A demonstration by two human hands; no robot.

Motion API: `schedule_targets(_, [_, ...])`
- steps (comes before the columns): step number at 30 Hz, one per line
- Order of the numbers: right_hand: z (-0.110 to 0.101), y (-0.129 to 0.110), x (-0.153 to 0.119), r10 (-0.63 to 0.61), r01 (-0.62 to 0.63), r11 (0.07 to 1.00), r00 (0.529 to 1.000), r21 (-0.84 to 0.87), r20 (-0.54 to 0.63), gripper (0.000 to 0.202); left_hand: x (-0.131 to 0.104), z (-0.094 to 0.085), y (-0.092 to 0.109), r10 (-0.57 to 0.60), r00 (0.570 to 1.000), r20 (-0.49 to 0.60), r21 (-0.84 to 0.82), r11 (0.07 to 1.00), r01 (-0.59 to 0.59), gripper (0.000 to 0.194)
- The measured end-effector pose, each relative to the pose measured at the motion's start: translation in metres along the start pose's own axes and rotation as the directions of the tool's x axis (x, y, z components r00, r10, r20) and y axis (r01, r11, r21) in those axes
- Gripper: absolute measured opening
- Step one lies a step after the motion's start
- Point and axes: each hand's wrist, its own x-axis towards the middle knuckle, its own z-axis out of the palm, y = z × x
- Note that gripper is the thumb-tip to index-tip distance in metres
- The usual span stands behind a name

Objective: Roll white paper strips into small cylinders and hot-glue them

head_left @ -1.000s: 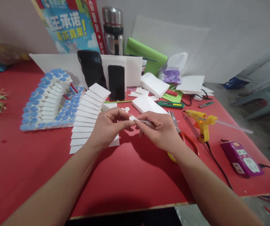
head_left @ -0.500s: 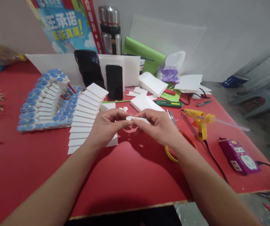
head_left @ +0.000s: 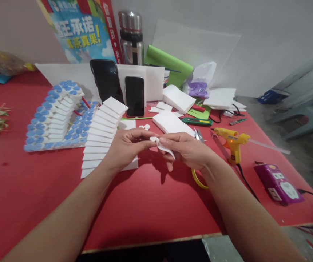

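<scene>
The white strip (head_left: 167, 150) has its curled end pinched in the left hand's (head_left: 125, 145) fingertips, its length grasped by the right hand (head_left: 189, 148). The poster (head_left: 78, 47) reads "王承诺".

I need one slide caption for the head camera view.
Left hand and right hand hold a white strip over a red table, yellow glue gun nearby.
</scene>
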Motion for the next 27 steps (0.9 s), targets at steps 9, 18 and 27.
schedule_targets(9, [0.013,0.001,-0.003,-0.399,0.115,0.715,0.877,-0.69,-0.268,0.02,0.001,0.002,-0.002,-0.09,0.994,-0.057,-0.102,0.991,0.084,0.026])
schedule_targets(18, [0.021,0.016,0.006,-0.756,0.175,0.273,0.647,-0.946,-0.099,0.011,0.0,0.004,-0.004,-0.154,0.984,-0.089,-0.208,0.969,0.133,0.028])
schedule_targets(27, [0.009,0.007,-0.003,-0.68,0.353,0.15,0.715,-0.923,0.162,0.017,-0.001,0.002,0.001,-0.161,0.987,-0.017,-0.142,0.977,0.157,0.029])
